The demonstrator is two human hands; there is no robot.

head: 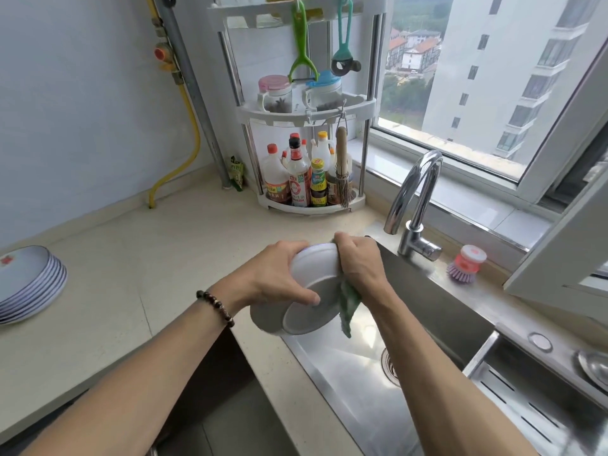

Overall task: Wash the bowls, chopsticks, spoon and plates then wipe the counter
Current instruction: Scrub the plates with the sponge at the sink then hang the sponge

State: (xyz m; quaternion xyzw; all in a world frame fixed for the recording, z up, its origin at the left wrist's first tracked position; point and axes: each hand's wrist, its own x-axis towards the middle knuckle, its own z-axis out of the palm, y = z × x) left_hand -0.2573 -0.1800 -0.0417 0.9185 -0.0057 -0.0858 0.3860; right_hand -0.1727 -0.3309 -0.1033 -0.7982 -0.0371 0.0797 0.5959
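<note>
Both hands are up over the near-left corner of the sink (329,373), working on a white bowl (312,291). The left hand (279,274) grips the bowl by its outside, fingers curled round the far rim and thumb pressed across the base ring, so the bowl is tipped with its underside facing up toward the camera. The right hand (358,258) is clenched round a green cloth (349,302) and pressing it against the bowl's right edge; a tail of the cloth hangs down below the bowl. There's a dark bead bracelet (217,307) on the left wrist.

Over at the left edge of the counter (148,258) sits a stack of plates (29,284), white with a red mark on the top one, too small to read. In the back corner of the counter stands a white rack (306,113) with bottles (301,179) on the bottom shelf; they have red and yellow labels but I can't make out any of the writing. A small brush (343,169) hangs from the rack, and a green peeler (302,51) hangs higher up. The tap (416,199) curves over the back of the sink, and a pink and purple dish brush (465,263) sits on the ledge just right of it.
</note>
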